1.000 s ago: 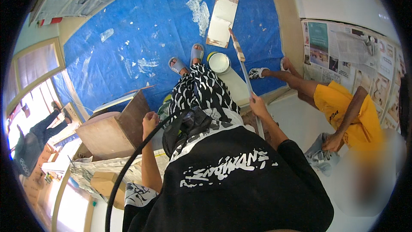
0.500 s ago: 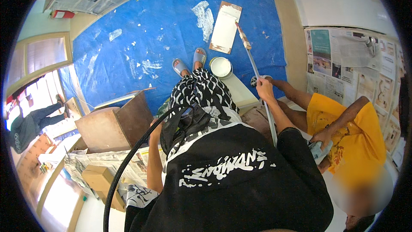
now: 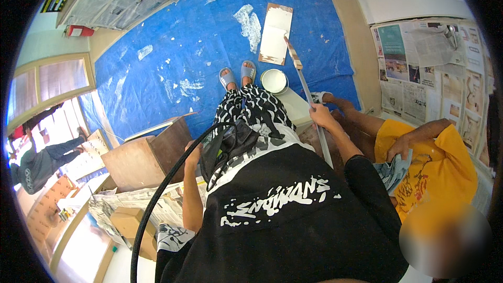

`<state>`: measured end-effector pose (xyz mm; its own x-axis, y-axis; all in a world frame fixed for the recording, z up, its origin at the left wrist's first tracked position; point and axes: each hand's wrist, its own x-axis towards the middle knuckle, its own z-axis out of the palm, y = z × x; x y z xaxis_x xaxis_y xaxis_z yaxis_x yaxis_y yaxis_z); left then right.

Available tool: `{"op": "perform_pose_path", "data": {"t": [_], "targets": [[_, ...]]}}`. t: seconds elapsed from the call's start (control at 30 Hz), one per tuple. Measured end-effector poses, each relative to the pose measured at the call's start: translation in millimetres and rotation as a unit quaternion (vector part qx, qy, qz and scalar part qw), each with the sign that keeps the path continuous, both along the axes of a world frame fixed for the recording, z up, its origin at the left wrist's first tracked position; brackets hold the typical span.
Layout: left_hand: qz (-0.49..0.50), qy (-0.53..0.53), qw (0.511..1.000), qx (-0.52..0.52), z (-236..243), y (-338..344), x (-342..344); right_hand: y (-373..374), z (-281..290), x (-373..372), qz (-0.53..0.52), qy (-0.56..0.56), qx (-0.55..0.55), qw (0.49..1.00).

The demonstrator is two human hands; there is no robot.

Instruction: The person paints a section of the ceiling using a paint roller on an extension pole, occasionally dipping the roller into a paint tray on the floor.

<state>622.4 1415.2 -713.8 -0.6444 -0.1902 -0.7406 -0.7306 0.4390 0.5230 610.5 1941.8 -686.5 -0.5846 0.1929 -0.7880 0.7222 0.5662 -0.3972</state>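
My right hand (image 3: 322, 115) is closed around a long metal pole (image 3: 305, 86), whose wooden end (image 3: 293, 55) reaches onto a partly white-painted board (image 3: 275, 25) on the blue sheet. An open bucket of white paint (image 3: 273, 79) stands just below that board, beside my sandalled feet. My left hand (image 3: 193, 152) is at my side behind a black cable (image 3: 166, 178), near a black mesh bag (image 3: 236, 141); its fingers are curled, and what they hold is hidden.
A person in yellow (image 3: 437, 162) crouches at my right, holding a grey cloth (image 3: 395, 170). Wooden boxes (image 3: 133, 162) stand at left. Another person (image 3: 34, 167) is beyond the left opening. Newspaper (image 3: 419, 68) covers the walls; paint smears mark the blue sheet (image 3: 183, 36).
My right hand has moved up along the pole, whose tip still reaches the board. The person in yellow has crouched lower and moved the cloth. The view has shifted slightly.
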Motion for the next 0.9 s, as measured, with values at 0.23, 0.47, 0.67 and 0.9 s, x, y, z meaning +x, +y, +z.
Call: {"op": "perform_pose_path", "data": {"t": [0.23,0.47,0.67,0.9], "targets": [[-0.030,0.035,0.998,-0.035,-18.7,-9.7,11.3,-3.2,30.7,17.8,0.022,0.136,0.122,0.983],[-0.040,0.039,0.998,-0.035,-36.1,-16.3,21.6,16.1,23.9,-10.5,0.034,0.146,0.134,0.980],[0.042,0.009,0.999,0.009,-10.7,-8.7,16.0,6.5,-7.5,-56.2,0.003,0.091,0.132,0.987],[0.051,-0.044,0.998,-0.020,-4.3,-6.9,20.9,-12.5,-13.9,-4.9,0.098,0.122,0.137,0.978]]}}
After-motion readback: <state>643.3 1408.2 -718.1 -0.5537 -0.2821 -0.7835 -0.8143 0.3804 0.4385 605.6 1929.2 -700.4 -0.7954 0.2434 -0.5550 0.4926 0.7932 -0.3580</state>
